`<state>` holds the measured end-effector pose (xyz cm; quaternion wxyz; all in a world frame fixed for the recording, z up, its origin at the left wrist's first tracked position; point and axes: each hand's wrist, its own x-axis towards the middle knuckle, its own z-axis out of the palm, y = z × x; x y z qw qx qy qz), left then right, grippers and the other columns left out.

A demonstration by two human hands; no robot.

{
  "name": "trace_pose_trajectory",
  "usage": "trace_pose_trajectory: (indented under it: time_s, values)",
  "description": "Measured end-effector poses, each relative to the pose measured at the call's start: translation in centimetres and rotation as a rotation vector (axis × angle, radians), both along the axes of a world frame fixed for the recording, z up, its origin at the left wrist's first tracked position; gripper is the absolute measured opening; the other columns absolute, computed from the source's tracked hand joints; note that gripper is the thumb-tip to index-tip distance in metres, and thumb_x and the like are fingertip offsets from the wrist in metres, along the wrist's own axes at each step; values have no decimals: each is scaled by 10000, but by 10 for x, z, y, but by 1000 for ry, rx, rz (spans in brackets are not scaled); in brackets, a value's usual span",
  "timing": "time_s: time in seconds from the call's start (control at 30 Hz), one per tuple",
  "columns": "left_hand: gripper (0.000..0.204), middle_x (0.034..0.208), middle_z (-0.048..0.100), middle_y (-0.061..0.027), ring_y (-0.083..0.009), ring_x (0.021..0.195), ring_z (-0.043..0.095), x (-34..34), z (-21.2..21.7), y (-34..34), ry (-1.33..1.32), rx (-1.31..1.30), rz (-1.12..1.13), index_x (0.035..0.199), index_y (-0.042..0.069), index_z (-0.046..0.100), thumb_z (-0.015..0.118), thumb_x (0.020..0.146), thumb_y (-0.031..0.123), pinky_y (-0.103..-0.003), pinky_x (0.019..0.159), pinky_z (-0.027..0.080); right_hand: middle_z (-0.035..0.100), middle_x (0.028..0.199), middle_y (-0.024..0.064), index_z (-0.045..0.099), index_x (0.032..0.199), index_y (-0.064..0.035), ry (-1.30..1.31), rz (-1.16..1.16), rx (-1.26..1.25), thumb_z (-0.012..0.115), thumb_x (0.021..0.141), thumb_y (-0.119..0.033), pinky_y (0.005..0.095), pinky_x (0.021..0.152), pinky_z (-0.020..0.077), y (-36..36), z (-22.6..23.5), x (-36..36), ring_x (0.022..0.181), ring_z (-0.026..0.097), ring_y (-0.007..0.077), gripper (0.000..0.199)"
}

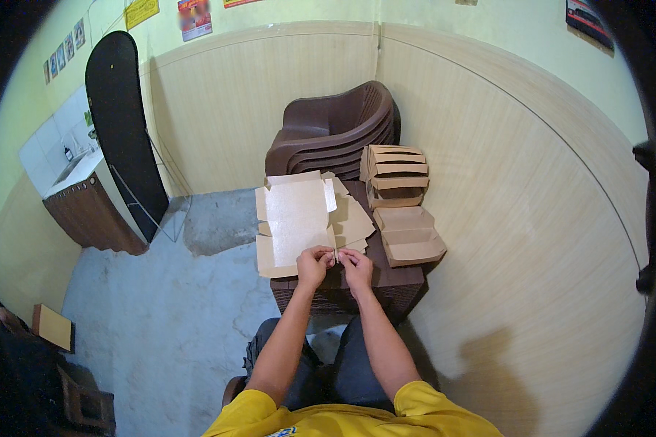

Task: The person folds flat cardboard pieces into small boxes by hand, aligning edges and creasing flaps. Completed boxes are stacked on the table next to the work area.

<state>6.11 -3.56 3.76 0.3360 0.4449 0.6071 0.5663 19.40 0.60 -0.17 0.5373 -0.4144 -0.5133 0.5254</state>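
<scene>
A flat, unfolded cardboard box blank point(296, 218) lies on the brown table point(397, 277), its pale inner face up and its side flaps spread. My left hand point(315, 265) and my right hand point(355, 268) meet at its near right corner. Fingers of both hands pinch a narrow flap there, which stands up from the sheet. Under the blank and to its right, more flat cardboard blanks point(353, 220) stick out. An open folded cardboard box point(412, 234) sits at the table's right side.
Several folded cardboard boxes point(397, 175) are stacked behind the open one, against the wood-panelled wall point(503, 218). Stacked brown plastic chairs point(335, 127) stand beyond the table. Farther left, a tall black board point(124, 131) leans near a sink counter point(76, 175).
</scene>
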Motion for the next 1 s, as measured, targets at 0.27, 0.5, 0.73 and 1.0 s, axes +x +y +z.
trace_pose_trajectory:
  time_s: [0.27,0.5,0.73,1.0]
  values:
    - [64,821,765,-162,-229,720,761,8,-2,11,299,-37,118,935,-39,711,767,906,-50,-354,652,603,756,1024,48,827,1143,-22,-151,34,148,840,917,-79,263,807,552,-3,-7,6,843,678,119,234]
    - [169,983,768,-174,-319,921,752,2,11,-5,319,91,168,1016,1,743,807,892,96,-420,856,587,752,1002,84,802,1120,39,-155,-62,172,820,928,-61,283,804,560,-4,-8,0,867,692,137,218]
    - [365,1287,710,-130,-377,1336,569,-68,39,-126,793,202,271,1093,89,768,676,743,40,-517,1145,430,769,1017,119,792,1117,44,-269,-283,217,771,970,-97,322,822,576,9,-18,-6,888,729,191,205]
    - [513,1391,677,-58,-326,1400,537,-42,10,-178,937,313,302,1187,248,805,761,723,33,-537,1203,355,799,1039,147,800,1046,-17,-261,-343,33,800,967,-259,389,866,582,19,1,-26,937,753,269,255]
